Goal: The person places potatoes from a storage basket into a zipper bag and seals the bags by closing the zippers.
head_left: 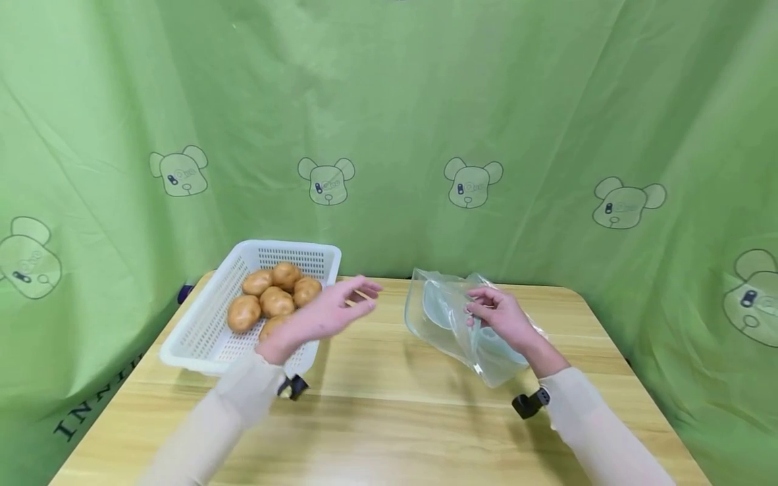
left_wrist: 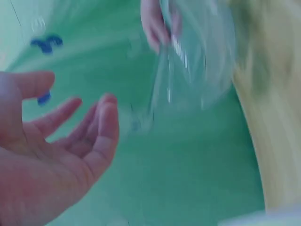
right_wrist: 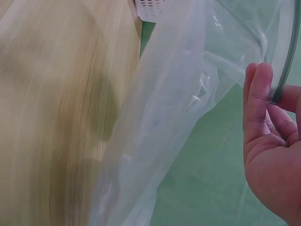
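Observation:
A clear plastic bag (head_left: pixel 446 324) with pale rounded markings hangs over the right half of the table. My right hand (head_left: pixel 501 317) pinches its upper edge; in the right wrist view the fingers (right_wrist: pixel 258 89) grip a dark green strip along that edge, and the film (right_wrist: pixel 146 122) drapes down beside the hand. My left hand (head_left: pixel 331 310) holds nothing, its fingers loosely bent, in front of the right side of a white basket (head_left: pixel 197 331). Several brown potatoes (head_left: pixel 244 314) lie in that basket, one partly hidden behind the left wrist.
Under both hands is a light wooden table (head_left: pixel 377 432). A green curtain (head_left: pixel 395 101) printed with bear heads hangs close behind its far edge and along both sides. Each wrist carries a small black camera (head_left: pixel 530 403).

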`<state>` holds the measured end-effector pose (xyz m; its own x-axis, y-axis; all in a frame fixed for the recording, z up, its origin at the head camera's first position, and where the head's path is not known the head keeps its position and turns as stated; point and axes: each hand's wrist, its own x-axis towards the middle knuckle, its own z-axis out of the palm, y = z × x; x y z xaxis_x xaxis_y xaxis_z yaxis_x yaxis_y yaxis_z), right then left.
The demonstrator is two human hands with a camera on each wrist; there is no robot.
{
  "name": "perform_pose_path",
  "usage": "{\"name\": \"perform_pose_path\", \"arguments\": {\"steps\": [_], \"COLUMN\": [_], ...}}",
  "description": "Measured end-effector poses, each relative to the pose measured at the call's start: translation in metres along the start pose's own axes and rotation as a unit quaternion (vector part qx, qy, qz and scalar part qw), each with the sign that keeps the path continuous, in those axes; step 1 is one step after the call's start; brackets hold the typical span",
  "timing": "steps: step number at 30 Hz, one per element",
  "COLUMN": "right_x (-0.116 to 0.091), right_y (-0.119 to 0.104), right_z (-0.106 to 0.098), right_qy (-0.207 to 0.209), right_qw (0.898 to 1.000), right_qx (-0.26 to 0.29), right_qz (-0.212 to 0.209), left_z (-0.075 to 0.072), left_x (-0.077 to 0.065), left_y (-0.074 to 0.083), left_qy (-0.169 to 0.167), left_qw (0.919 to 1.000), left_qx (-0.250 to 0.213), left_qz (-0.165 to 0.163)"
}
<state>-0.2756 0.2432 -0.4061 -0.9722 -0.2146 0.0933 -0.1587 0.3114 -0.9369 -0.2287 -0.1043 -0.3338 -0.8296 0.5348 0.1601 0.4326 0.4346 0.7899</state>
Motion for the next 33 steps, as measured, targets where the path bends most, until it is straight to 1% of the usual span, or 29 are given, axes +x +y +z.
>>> {"name": "perform_pose_path", "arguments": {"steps": [3, 6, 9, 12, 16, 21, 28, 30, 33], "right_x": [0.0, -0.001, -0.001, -0.002, -0.003, -0.004, -0.005, -0.005, -0.007], "right_y": [0.001, 0.002, 0.002, 0.003, 0.005, 0.007, 0.008, 0.009, 0.009], "right_z": [0.0, 0.002, 0.002, 0.001, 0.0, -0.001, -0.003, -0.003, -0.004], "right_qy": [0.001, 0.003, 0.007, 0.008, 0.01, 0.009, 0.004, 0.004, 0.008], "right_qw": [1.0, 1.0, 1.0, 1.0, 1.0, 1.0, 1.0, 1.0, 1.0], "right_qx": [-0.003, -0.005, -0.003, -0.008, -0.018, -0.024, -0.004, -0.003, -0.008], "right_qz": [-0.001, 0.001, 0.006, 0.005, 0.007, 0.013, 0.022, 0.023, 0.02], "left_z": [-0.032, -0.059, -0.08, -0.093, -0.1, -0.098, -0.091, -0.092, -0.093], "left_x": [0.004, 0.006, 0.005, 0.003, 0.001, 0.002, -0.003, -0.003, -0.001], "left_y": [-0.017, -0.043, -0.07, -0.094, -0.117, -0.135, -0.147, -0.149, -0.149], "left_qy": [-0.005, -0.017, -0.04, -0.067, -0.104, -0.142, -0.191, -0.199, -0.213], "left_qw": [0.9998, 0.9991, 0.998, 0.9963, 0.9928, 0.9858, 0.9715, 0.9661, 0.958], "left_qx": [0.017, 0.039, 0.049, 0.054, 0.059, 0.084, 0.135, 0.157, 0.179], "left_qz": [-0.001, 0.002, 0.007, 0.007, -0.006, -0.031, -0.039, -0.049, -0.069]}}
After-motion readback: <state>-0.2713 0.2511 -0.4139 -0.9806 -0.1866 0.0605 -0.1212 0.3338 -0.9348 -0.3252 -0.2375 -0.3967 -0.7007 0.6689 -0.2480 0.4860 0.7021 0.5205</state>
